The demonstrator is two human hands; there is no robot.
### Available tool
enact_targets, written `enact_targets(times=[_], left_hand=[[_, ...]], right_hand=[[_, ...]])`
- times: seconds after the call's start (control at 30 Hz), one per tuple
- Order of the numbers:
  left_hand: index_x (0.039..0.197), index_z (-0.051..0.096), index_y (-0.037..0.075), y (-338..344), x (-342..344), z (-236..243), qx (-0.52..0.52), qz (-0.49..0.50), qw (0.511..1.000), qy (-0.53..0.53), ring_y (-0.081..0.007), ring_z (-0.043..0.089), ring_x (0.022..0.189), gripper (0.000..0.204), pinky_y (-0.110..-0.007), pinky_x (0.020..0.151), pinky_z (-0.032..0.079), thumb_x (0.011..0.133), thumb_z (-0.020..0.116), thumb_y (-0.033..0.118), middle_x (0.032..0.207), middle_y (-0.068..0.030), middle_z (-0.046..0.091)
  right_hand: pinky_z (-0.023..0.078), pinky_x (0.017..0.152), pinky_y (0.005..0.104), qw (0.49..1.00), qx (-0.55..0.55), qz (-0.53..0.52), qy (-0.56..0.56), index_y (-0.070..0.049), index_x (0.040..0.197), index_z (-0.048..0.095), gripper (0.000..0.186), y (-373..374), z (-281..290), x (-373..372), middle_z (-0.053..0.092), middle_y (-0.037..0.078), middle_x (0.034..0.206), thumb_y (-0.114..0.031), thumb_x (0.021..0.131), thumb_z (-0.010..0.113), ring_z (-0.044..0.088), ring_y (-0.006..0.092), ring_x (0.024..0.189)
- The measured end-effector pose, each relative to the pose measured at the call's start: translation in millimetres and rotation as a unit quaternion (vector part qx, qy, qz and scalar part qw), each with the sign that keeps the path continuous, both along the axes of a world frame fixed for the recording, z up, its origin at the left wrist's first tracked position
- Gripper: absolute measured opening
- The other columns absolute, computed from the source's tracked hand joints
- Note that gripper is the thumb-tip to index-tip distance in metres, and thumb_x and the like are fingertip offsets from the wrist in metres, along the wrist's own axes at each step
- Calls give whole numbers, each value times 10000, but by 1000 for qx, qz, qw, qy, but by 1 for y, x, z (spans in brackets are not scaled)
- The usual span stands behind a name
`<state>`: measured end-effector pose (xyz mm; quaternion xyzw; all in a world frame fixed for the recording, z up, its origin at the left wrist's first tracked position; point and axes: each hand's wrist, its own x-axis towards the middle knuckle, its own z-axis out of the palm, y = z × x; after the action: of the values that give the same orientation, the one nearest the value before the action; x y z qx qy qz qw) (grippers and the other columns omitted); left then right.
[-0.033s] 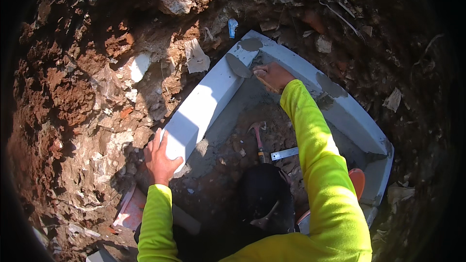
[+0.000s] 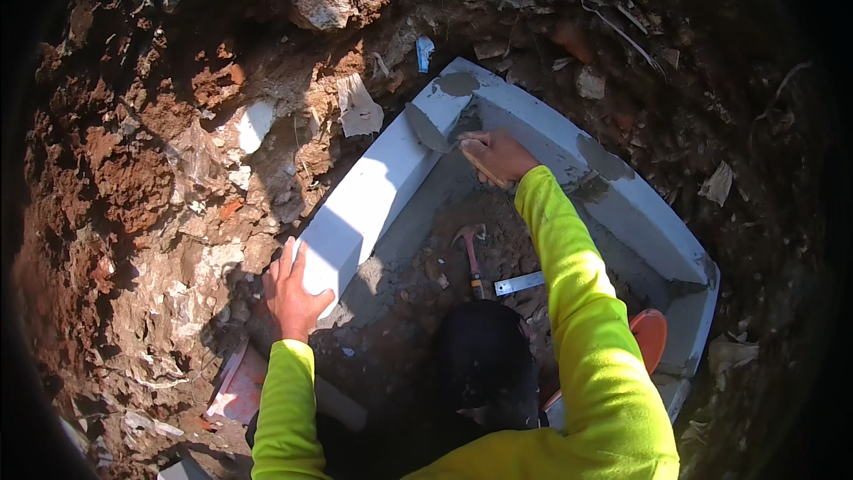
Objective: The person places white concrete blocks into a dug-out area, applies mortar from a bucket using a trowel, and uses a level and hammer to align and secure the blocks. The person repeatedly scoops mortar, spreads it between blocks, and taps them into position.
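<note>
My right hand (image 2: 498, 156) is closed round the handle of a trowel (image 2: 427, 130). The trowel's grey, mortar-coated blade lies against the top inner edge of a pale concrete block (image 2: 373, 187), close to the corner. My left hand (image 2: 296, 293) rests on the near end of that same block, fingers spread and thumb on its inner side. At the corner, wet mortar (image 2: 458, 84) covers the top of the joint, where a second row of blocks (image 2: 640, 204) runs off to the right.
Inside the angle of blocks, a claw hammer (image 2: 472, 258) and a metal straightedge (image 2: 520, 283) lie on the dirt. An orange bowl (image 2: 650, 338) sits beside my right sleeve, a stained red bucket (image 2: 241, 384) by my left forearm. Rough earth (image 2: 142, 178) with rubble rises around the blocks.
The trowel blade has shifted slightly left along the block's edge, and my right hand has dropped a little nearer. My left hand stays in place.
</note>
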<state>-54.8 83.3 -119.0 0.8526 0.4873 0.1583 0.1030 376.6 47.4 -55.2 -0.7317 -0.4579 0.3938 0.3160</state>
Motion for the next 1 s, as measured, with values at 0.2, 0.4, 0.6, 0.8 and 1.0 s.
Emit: enact_targets(times=[0.2, 0.4, 0.6, 0.8, 1.0], left_hand=[[1370, 562, 102, -1, 4, -10, 31, -15, 999, -16, -335, 503, 1210, 842, -452, 1060, 400, 569, 764, 266, 1507, -81, 446], [1377, 557, 99, -2, -3, -3, 44, -15, 999, 9, -341, 502, 1217, 845, -448, 1048, 414, 576, 767, 265, 1515, -80, 437], [1399, 537, 93, 0, 5, -4, 17, -42, 999, 7, -342, 513, 1223, 872, -451, 1037, 417, 577, 758, 282, 1520, -99, 433], [1423, 519, 106, 8, -3, -9, 30, -49, 998, 18, -364, 535, 1205, 893, -467, 1012, 421, 575, 739, 283, 1518, -128, 441], [1485, 457, 201, 2, 7, -17, 18, -24, 998, 46, -348, 475, 1315, 936, -458, 1123, 350, 599, 743, 292, 1562, -68, 396]], right_hand=[[514, 427, 346, 851, 150, -339, 371, -11, 1159, 544, 298, -19, -94, -6, 603, 129, 772, -275, 1038, 480, 604, 211, 512], [511, 423, 327, 889, 151, -264, 341, 4, 1122, 560, 303, 0, -77, -38, 602, 114, 740, -277, 1030, 492, 596, 198, 500], [503, 435, 304, 900, 90, -288, 315, -37, 1288, 578, 411, -31, -73, -27, 617, 90, 778, -330, 1001, 567, 604, 163, 526], [478, 490, 263, 946, 89, -217, 225, -6, 1252, 601, 469, -147, -47, -69, 607, 32, 762, -342, 935, 682, 583, 103, 549], [443, 557, 257, 960, -78, -250, 97, 21, 1109, 659, 310, -420, -14, -59, 619, -10, 797, -118, 842, 733, 541, 76, 643]])
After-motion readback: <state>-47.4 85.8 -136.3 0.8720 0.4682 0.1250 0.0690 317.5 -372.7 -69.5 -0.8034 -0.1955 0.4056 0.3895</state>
